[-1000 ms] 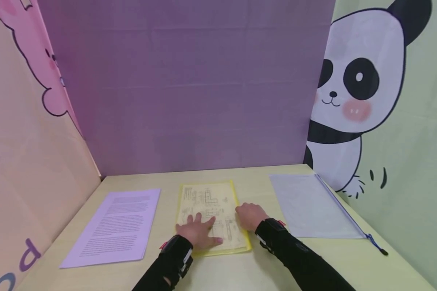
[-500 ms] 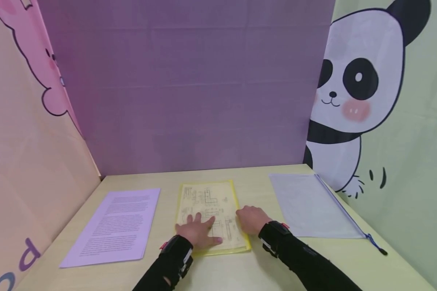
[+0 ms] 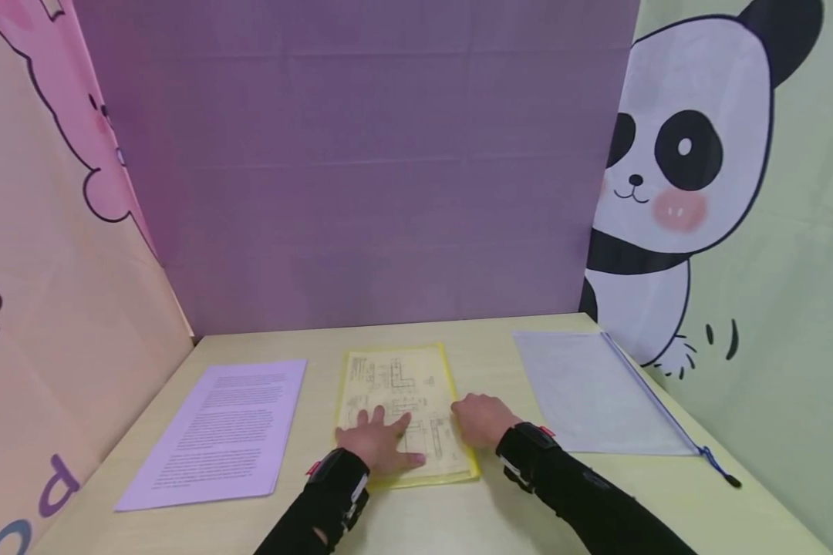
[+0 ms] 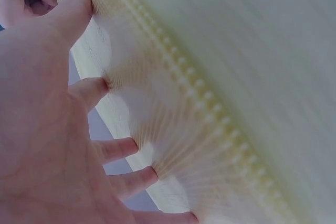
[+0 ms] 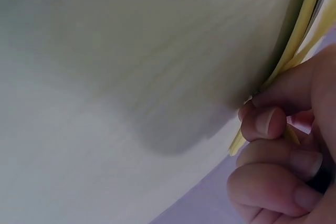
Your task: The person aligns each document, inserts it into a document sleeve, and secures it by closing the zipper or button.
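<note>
Hands work on a yellow folder [image 3: 404,408] that lies flat in the middle of the wooden table [image 3: 486,509], a printed drawing showing through its cover. The left hand [image 3: 378,443] rests palm-down on the near left part of the folder, its fingers [image 4: 113,149] straight and spread wide, pressing the plastic; the left wrist view shows the fingertips flat against the sheet. The right hand [image 3: 481,418] sits at the folder's right edge, near its middle, with the fingers [image 5: 265,121] curled; in the right wrist view the thumb and fingertips pinch the yellow edge. Both forearms wear black sleeves [image 3: 583,501] with wrist straps. To the left of the folder, just apart from it, lies a stack of printed pages [image 3: 218,432]. To the right, well apart, lies a clear zip pouch [image 3: 593,393] with a blue zipper along its right side. A purple panel [image 3: 361,169] stands at the far edge of the table, and a panda picture [image 3: 673,177] covers the right wall.
</note>
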The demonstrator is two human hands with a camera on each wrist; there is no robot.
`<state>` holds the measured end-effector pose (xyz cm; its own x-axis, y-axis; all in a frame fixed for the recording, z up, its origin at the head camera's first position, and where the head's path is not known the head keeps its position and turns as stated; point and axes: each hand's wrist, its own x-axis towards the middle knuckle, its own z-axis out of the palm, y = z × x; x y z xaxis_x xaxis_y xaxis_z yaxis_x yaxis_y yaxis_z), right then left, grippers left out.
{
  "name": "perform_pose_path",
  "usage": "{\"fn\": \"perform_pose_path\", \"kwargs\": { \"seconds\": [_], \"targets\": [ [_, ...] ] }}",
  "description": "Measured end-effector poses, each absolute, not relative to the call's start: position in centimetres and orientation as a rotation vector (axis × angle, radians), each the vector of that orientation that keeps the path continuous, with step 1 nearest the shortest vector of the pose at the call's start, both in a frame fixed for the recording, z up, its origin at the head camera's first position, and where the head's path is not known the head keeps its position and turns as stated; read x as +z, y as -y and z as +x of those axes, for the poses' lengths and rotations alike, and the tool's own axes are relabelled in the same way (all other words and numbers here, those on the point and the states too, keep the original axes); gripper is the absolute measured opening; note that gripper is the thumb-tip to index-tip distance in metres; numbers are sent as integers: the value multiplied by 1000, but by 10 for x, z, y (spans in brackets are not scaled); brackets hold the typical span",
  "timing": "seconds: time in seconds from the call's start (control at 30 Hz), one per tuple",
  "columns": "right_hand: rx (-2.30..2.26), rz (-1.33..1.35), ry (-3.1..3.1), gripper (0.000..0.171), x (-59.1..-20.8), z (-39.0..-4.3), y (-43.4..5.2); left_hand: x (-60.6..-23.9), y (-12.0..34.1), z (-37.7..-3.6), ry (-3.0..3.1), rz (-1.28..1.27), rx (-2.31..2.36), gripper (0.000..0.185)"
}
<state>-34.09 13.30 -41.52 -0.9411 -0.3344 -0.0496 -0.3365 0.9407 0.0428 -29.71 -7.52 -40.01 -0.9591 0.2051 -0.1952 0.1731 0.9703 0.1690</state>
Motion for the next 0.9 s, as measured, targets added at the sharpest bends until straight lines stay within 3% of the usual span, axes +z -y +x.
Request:
{"fn": "perform_pose_path", "kwargs": {
  "seconds": [0.9],
  "targets": [
    [37,-611,-2986,4,-411,-327,-141,-401,75,-297,-2903,273,223,82]
  ]
}}
